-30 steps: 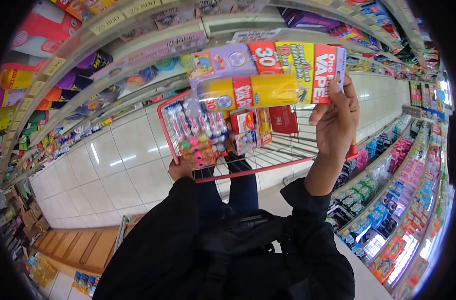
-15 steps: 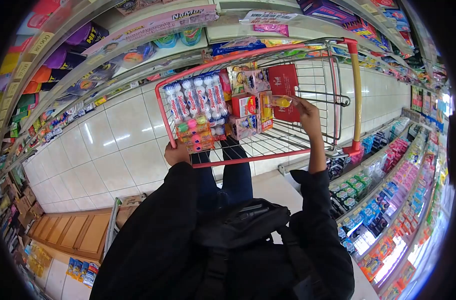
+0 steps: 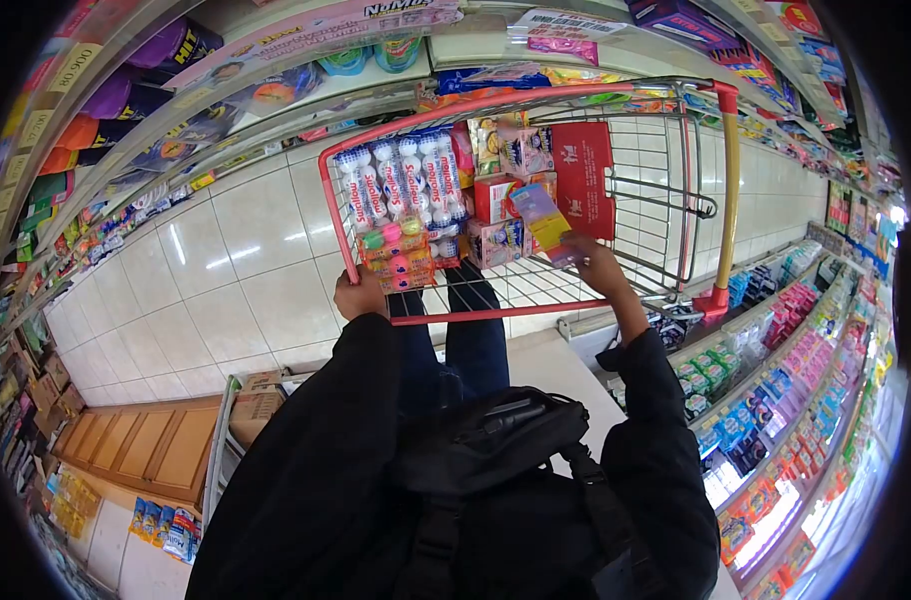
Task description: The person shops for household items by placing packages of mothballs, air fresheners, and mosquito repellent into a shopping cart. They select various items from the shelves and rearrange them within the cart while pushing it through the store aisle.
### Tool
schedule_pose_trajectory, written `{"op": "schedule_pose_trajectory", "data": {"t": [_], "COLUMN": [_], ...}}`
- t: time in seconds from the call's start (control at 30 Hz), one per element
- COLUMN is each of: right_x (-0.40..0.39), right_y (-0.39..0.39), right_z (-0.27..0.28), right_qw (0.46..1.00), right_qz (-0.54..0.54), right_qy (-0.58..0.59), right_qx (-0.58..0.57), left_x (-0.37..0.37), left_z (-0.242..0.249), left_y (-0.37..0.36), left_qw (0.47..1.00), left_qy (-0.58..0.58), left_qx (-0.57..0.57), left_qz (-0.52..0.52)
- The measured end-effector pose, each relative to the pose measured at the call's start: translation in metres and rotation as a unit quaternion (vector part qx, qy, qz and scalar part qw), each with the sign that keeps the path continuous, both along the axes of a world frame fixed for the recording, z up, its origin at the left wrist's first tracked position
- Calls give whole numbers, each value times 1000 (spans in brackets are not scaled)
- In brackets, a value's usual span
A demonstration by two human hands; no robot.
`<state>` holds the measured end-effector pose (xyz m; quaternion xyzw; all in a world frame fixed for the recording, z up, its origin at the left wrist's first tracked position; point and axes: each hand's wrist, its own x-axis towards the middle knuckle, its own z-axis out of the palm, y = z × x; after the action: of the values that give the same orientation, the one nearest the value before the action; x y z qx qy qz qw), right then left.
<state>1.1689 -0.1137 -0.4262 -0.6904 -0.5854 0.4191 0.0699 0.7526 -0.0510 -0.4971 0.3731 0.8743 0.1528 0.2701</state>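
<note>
My right hand [image 3: 594,265] grips a flat purple-and-yellow packet [image 3: 542,220] by its lower end, tilted above the goods in the shopping cart [image 3: 536,312]. My left hand [image 3: 363,296] is closed around the cart's red rim at its near left corner. Beside that hand lie packs of coloured balls [image 3: 398,262]. Behind them are several packs of white balls [image 3: 401,180] marked Swallow. A red-and-white box [image 3: 494,198] and small pink boxes [image 3: 498,243] sit left of the packet. A red flat box or bag [image 3: 584,165] lies beyond it.
Stocked shelves [image 3: 306,95] run along the far side of the cart. More shelves of coloured packs [image 3: 766,410] stand on the right. The yellow cart handle [image 3: 729,190] is at the cart's right end. A wooden panelled cabinet [image 3: 146,445] is at lower left.
My right hand has moved down and slightly left, and the packet in it now shows a broad purple-and-yellow face. My left hand stays on the rim. The view has shifted slightly.
</note>
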Motion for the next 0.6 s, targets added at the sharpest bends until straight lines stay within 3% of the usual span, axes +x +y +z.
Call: {"op": "schedule_pose_trajectory", "data": {"t": [0.2,0.3,0.4,0.53,0.6], "right_x": [-4,-36,-58,-72,-66], "right_y": [-5,22,38,45,41], "right_z": [-36,-51,-69,-90,-104], "right_qw": [993,971,975,958,960], "right_qz": [70,-31,-102,-51,-80], "right_qy": [-73,-184,-176,-266,-242], "right_qx": [-65,-151,-85,-96,-117], "left_x": [2,0,1,4,2], "left_z": [4,0,1,7,11], "left_y": [1,0,0,2,3], "left_qw": [1000,1000,1000,1000,999], "left_qy": [2,5,-2,-7,-30], "left_qx": [-3,10,8,16,14], "left_qz": [-1,0,8,14,2]}}
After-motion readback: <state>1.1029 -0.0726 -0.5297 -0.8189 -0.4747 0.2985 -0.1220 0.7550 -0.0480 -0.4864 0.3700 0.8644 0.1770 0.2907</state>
